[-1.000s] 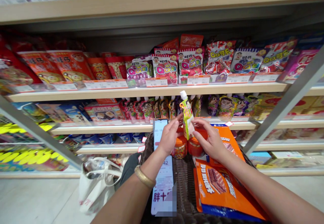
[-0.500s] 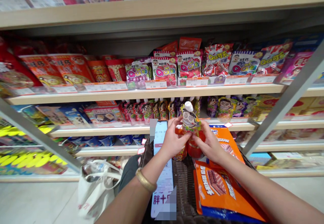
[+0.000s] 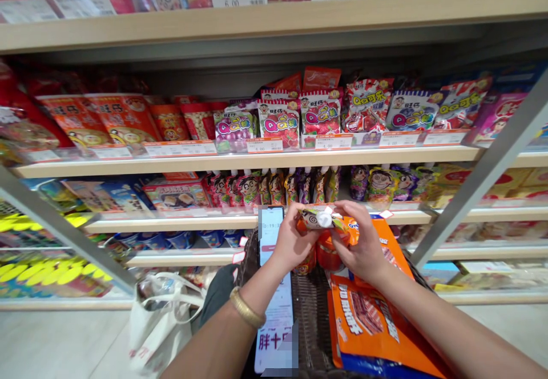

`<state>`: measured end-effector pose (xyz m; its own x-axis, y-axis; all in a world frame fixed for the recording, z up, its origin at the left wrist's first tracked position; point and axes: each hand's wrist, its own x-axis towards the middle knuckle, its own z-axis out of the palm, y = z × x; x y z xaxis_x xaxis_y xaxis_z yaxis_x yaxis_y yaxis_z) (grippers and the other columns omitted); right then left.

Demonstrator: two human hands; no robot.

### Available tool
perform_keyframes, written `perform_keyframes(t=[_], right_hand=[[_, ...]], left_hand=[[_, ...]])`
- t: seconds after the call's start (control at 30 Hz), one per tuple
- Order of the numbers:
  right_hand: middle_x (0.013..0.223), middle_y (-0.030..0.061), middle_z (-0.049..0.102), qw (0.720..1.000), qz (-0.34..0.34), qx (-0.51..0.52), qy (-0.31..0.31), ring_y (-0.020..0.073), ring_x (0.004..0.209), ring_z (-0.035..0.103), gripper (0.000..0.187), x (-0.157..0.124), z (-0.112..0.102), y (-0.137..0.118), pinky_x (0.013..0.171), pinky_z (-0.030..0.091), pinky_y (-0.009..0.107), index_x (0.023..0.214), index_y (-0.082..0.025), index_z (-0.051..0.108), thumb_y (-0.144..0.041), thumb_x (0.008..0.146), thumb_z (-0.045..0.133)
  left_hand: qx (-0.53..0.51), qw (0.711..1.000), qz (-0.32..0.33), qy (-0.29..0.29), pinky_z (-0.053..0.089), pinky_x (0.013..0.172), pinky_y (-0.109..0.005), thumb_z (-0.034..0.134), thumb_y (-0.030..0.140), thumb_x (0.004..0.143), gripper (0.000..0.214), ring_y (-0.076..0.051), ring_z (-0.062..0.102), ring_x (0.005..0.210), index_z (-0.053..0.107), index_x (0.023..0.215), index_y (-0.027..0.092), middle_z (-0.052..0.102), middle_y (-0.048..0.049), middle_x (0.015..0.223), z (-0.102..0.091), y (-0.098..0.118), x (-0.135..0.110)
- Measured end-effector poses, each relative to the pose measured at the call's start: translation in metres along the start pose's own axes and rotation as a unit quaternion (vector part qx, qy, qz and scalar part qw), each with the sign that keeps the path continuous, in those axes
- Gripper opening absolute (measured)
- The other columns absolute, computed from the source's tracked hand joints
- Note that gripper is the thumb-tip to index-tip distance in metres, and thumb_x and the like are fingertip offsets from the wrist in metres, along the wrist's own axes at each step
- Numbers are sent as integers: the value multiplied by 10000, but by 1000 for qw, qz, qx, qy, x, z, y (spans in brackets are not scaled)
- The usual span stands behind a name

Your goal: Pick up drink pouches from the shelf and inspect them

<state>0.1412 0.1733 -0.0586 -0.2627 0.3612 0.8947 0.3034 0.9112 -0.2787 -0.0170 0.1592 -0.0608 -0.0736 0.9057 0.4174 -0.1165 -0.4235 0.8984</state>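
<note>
Between both hands is a jelly pouch (image 3: 314, 218) with a cartoon face and a white cap, its cap end tipped toward me. My left hand (image 3: 294, 242) grips its left side, and my right hand (image 3: 357, 239) has hold of the right side. Below them a dark woven basket (image 3: 312, 322) carries a red-lidded jar (image 3: 329, 253), an orange snack bag (image 3: 368, 316) and a phone (image 3: 274, 287) showing a timer. More spouted pouches (image 3: 248, 188) line the shelf just beyond my hands.
Shelves (image 3: 257, 159) of packaged sweets span the view, with QQ gummy bags (image 3: 278, 119) at mid height. A slanting metal post (image 3: 462, 173) stands on the right. A white tote bag (image 3: 160, 322) sits on the floor at left.
The pouch has been tilted from upright so its cap now points toward me, and it sits slightly lower. Both hands have turned with it and keep their hold.
</note>
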Motion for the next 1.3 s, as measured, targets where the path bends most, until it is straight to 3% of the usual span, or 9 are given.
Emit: perform_keyframes(t=[0.1, 0.2, 0.63, 0.9, 1.0, 1.1, 1.17, 1.3], right_hand=[[1288, 68, 429, 999, -47, -15, 14, 261, 1096, 523, 766, 2, -3, -4, 837, 533, 527, 1342, -461, 263, -28, 768, 529], [1295, 38, 410, 997, -67, -41, 14, 240, 1073, 535, 769, 2, -5, -4, 820, 544, 510, 1288, -511, 310, 1, 759, 535], [1317, 7, 414, 993, -93, -66, -10, 242, 1159, 522, 613, -1, -10, -8, 889, 523, 507, 1152, -456, 481, -9, 749, 600], [1333, 43, 375, 990, -111, -81, -29, 242, 1168, 490, 557, 2, -12, -11, 883, 525, 471, 1160, -381, 465, 4, 770, 564], [1322, 43, 390, 990, -116, -79, -33, 243, 1164, 493, 605, 1, -11, -9, 883, 518, 472, 1194, -403, 443, 10, 764, 553], [1270, 55, 456, 994, -96, -58, -8, 239, 1113, 529, 709, 2, -9, -7, 864, 518, 478, 1301, -435, 348, -4, 770, 537], [1194, 77, 532, 997, -54, -49, 4, 248, 1058, 561, 710, 5, -9, -6, 848, 521, 476, 1357, -380, 315, -45, 778, 553], [970, 71, 668, 997, 9, -63, -50, 233, 887, 628, 391, 19, -15, -9, 765, 538, 393, 1170, -269, 557, -109, 813, 567]], left_hand=[[-6, 1000, -2, 2, 445, 697, -239, 729, 142, 614, 377, -146, 583, 769, 457, 866, 208, 594, 15, 844, 0, -3, -1], [-7, 1000, 3, 0, 438, 705, -239, 736, 168, 618, 383, -147, 570, 775, 452, 871, 214, 583, 17, 845, 0, -4, -1], [69, 997, 33, -5, 405, 698, -236, 665, 171, 637, 314, -133, 503, 744, 414, 821, 216, 536, 12, 869, -3, 0, -2], [75, 997, 34, -2, 408, 704, -235, 671, 165, 633, 314, -130, 500, 737, 415, 808, 215, 538, 13, 859, -3, 0, -2], [71, 997, 35, 0, 414, 708, -236, 667, 151, 633, 308, -130, 507, 743, 423, 811, 213, 541, 14, 859, -3, -2, -2], [58, 998, 28, 8, 432, 710, -240, 683, 150, 632, 311, -139, 536, 765, 451, 830, 210, 558, 7, 873, -2, -5, -2], [37, 999, 23, 21, 451, 718, -246, 697, 142, 629, 326, -146, 560, 781, 478, 861, 208, 576, 3, 884, 0, -5, -2], [44, 997, 40, 42, 476, 826, -282, 686, 150, 679, 308, -172, 596, 886, 551, 951, 199, 614, -23, 944, 4, 2, -1]])
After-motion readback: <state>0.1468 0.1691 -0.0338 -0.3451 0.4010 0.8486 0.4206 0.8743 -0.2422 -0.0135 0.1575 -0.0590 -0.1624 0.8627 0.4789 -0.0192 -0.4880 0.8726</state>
